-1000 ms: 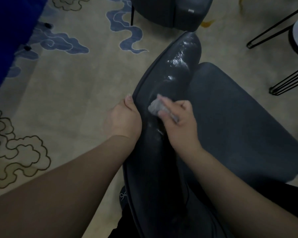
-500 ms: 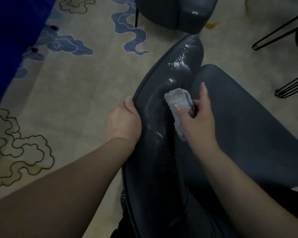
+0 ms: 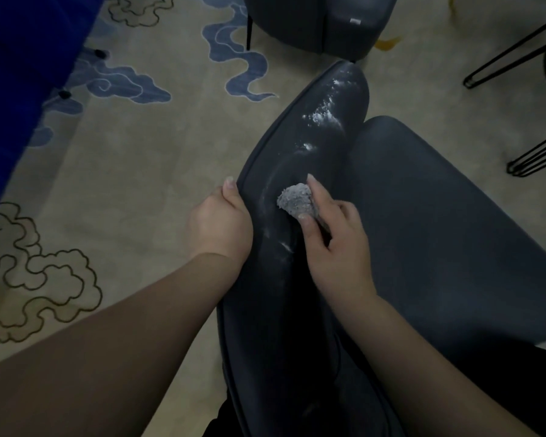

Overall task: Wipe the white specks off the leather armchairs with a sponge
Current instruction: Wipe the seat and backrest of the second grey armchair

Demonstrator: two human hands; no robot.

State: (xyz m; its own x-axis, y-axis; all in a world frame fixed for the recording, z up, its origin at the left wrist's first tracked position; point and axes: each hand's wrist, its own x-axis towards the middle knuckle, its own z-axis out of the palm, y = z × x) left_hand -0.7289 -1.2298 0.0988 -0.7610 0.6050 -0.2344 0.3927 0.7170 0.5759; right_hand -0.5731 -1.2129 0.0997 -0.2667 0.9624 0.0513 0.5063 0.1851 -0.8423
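Your right hand (image 3: 334, 244) has drawn the sponge (image 3: 297, 200) back toward you and bunched it up: half a second ago it lay stretched out further up the armchair's (image 3: 454, 234) padded arm, now it sits balled between your thumb and fingers, pressed onto the leather. Your left hand (image 3: 219, 223) stays curled over the arm's outer edge. White specks (image 3: 323, 113) still cover the far end.

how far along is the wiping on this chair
Done: the near stretch of the backrest looks free of specks. In hand: the right hand presses the sponge mid-backrest while the left hand grips its edge. Left: streaks beside the sponge and white specks at the far end.
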